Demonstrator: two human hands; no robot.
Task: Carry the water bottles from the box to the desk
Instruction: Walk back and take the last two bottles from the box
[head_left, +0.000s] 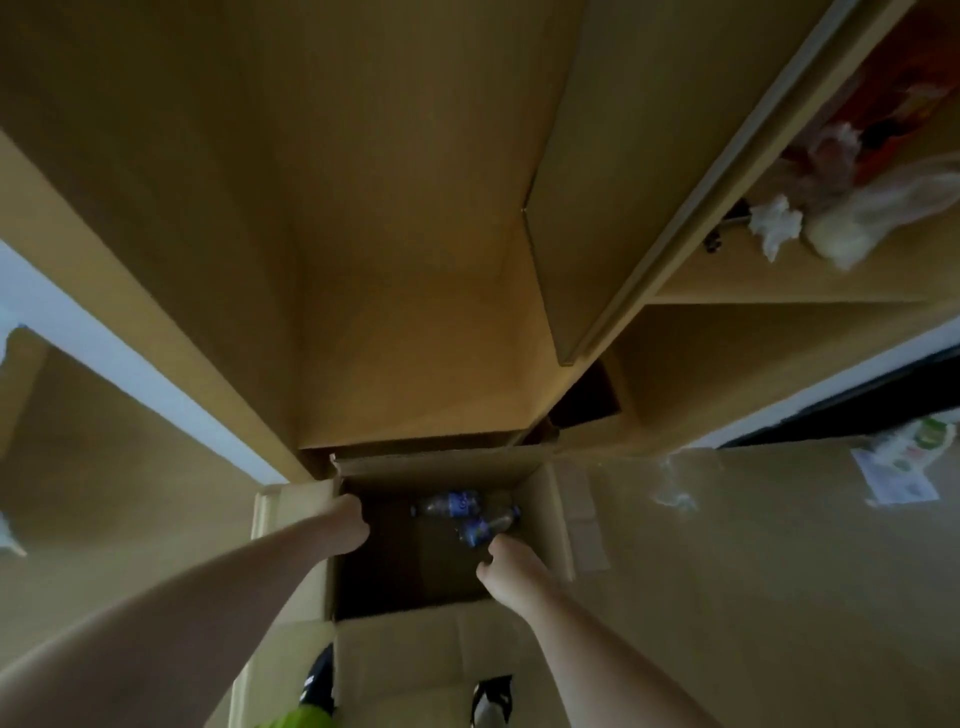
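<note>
An open cardboard box (558, 519) stands on the floor below me. Two clear water bottles with blue labels lie on their sides at its bottom: one bottle (452, 503) near the far wall, the other bottle (485, 526) closer to me. My left hand (349, 522) reaches over the box's left wall, its fingers curled down inside; what they hold is hidden. My right hand (506, 558) is inside the box just short of the nearer bottle, fingers loosely curled and holding nothing.
A tall wooden cabinet (405, 234) rises right behind the box, with shelves (779, 291) to the right holding crumpled bags. A large cardboard sheet (753, 571) lies on the right. The box's near flap (415, 660) folds toward my feet.
</note>
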